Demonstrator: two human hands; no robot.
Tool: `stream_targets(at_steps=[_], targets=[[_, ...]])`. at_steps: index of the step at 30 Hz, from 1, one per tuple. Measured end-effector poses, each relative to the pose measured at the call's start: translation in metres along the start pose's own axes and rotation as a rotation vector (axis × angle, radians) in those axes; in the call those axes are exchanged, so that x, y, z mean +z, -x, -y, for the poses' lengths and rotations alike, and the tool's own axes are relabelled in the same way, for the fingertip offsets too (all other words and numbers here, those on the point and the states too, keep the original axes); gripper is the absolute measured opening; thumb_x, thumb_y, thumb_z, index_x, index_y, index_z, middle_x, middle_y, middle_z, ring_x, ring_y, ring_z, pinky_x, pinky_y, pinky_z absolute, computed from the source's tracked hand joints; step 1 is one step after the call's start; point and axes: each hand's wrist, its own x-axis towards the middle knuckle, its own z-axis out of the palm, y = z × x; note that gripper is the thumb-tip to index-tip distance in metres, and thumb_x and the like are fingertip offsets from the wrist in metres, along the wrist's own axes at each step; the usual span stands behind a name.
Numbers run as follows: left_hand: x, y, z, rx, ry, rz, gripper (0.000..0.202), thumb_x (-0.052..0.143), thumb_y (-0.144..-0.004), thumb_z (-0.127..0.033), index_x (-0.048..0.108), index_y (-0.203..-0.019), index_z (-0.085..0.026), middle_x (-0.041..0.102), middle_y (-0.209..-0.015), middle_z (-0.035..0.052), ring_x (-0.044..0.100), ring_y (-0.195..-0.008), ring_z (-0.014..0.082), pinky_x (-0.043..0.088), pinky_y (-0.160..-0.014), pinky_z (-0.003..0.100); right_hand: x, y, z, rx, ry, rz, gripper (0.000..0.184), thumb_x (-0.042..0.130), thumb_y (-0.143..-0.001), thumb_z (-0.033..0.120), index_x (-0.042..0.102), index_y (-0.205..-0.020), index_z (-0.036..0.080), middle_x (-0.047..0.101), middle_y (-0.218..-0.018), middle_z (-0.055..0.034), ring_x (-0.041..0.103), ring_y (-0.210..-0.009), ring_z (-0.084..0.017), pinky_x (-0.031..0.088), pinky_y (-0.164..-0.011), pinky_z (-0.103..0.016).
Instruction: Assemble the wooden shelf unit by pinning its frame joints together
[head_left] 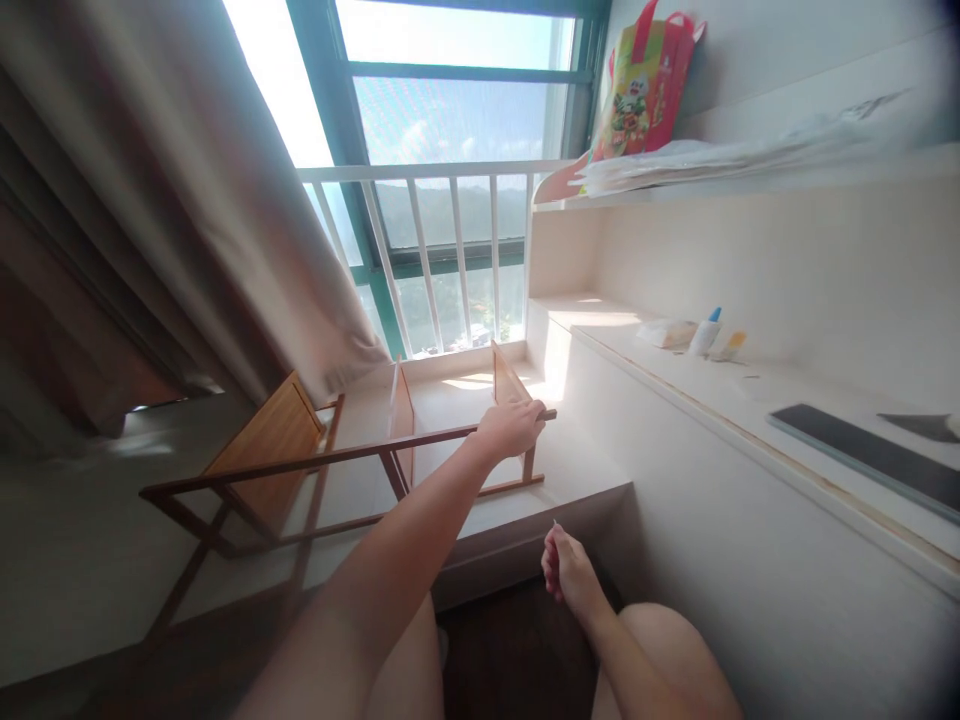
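rack [270, 440] on ledge [577, 460] before railing [450, 240], curtain [187, 200] left, bottle [705, 330] on counter [750, 385] right

rack [315, 465]: smooth brown wood; curtain [187, 190]: matt beige cloth; bag [645, 85]: glossy; counter [675, 370]: smooth, pale

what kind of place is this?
Probably a room in a high-rise flat: a curtain beside a barred window looking out on hills, a built-in ledge with small bottles, and a wooden frame gripped by the left hand.
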Motion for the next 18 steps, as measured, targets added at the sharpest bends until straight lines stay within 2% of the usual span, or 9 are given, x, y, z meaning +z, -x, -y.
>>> stream_targets(at_steps=[3,5,6,8,10,12,15,16,18], targets=[[-0.008,0.013,-0.01,-0.057,0.12,-0.092,0.036,0.06,-0.09,-0.036,0.058,-0.125,-0.028,0.063,-0.127,0.0078,0.047,-0.125,0.0305,0.037,-0.105,0.048,0.002,0.006,0.002,-0.087,0.123,-0.034,0.059,0.031,-0.088,0.077,0.051,-0.088,0.022,0.064,-0.079,-0.0044,0.061,-0.063,-0.018,0.045,-0.045,-0.026],[-0.011,0.034,-0.02,-0.124,0.232,-0.197,0.039,0.057,-0.092,-0.038,0.055,-0.13,-0.029,0.056,-0.136,0.009,0.039,-0.133,0.0304,0.028,-0.112,0.051,0.003,0.015,0.008,-0.168,0.16,-0.07,0.057,0.033,-0.091,0.073,0.054,-0.106,0.022,0.066,-0.108,-0.01,0.065,-0.095,-0.023,0.055,-0.074,-0.037],[-0.01,0.05,-0.026,-0.169,0.3,-0.246,0.037,0.052,-0.095,-0.041,0.055,-0.129,-0.027,0.055,-0.136,0.01,0.038,-0.134,0.0296,0.027,-0.113,0.05,0.005,0.022,0.013,-0.233,0.186,-0.088,0.055,0.034,-0.094,0.068,0.053,-0.116,0.022,0.062,-0.121,-0.0117,0.06,-0.112,-0.025,0.052,-0.091,-0.043],[-0.001,0.089,-0.04,-0.274,0.463,-0.308,0.038,0.041,-0.098,-0.045,0.057,-0.123,-0.022,0.059,-0.125,0.0122,0.047,-0.124,0.0269,0.033,-0.11,0.046,0.011,0.041,0.025,-0.471,0.316,-0.127,0.049,0.037,-0.099,0.055,0.046,-0.135,0.023,0.05,-0.142,-0.0133,0.044,-0.136,-0.028,0.035,-0.113,-0.05],[0.017,0.136,-0.056,-0.376,0.67,-0.293,0.046,0.038,-0.098,-0.051,0.058,-0.117,-0.015,0.065,-0.105,0.0132,0.06,-0.101,0.0234,0.047,-0.093,0.039,0.021,0.065,0.035,-0.702,0.479,-0.109,0.045,0.037,-0.101,0.04,0.04,-0.144,0.026,0.041,-0.152,-0.0119,0.033,-0.144,-0.029,0.025,-0.118,-0.054],[0.041,0.183,-0.071,-0.426,0.889,-0.207,0.055,0.036,-0.096,-0.059,0.064,-0.102,-0.012,0.068,-0.091,0.0127,0.064,-0.081,0.0214,0.051,-0.072,0.033,0.034,0.089,0.041,-0.832,0.595,-0.073,0.048,0.036,-0.102,0.03,0.033,-0.15,0.029,0.037,-0.156,-0.01,0.027,-0.149,-0.029,0.022,-0.119,-0.057],[0.076,0.243,-0.087,-0.513,1.214,-0.19,0.067,0.026,-0.097,-0.063,0.069,-0.094,-0.011,0.069,-0.085,0.0135,0.064,-0.074,0.0193,0.051,-0.069,0.031,0.052,0.116,0.037,-0.844,0.715,-0.044,0.056,0.037,-0.101,0.027,0.023,-0.155,0.03,0.035,-0.159,-0.0102,0.021,-0.151,-0.031,0.016,-0.12,-0.063],[0.085,0.258,-0.09,-0.62,1.596,-0.251,0.056,0.049,-0.091,-0.062,0.071,-0.093,-0.011,0.07,-0.088,0.0143,0.065,-0.077,0.0203,0.05,-0.072,0.031,0.058,0.122,0.033,-0.825,0.748,-0.024,0.057,0.038,-0.101,0.028,0.022,-0.156,0.03,0.036,-0.159,-0.0102,0.021,-0.151,-0.032,0.015,-0.119,-0.064],[0.098,0.281,-0.089,-0.69,1.766,-0.295,0.043,0.065,-0.084,-0.055,0.072,-0.094,-0.014,0.071,-0.091,0.0117,0.065,-0.079,0.0187,0.05,-0.073,0.028,0.065,0.133,0.024,-0.791,0.789,0.029,0.059,0.042,-0.1,0.031,0.022,-0.156,0.031,0.038,-0.158,-0.0097,0.023,-0.151,-0.033,0.016,-0.119,-0.066]])
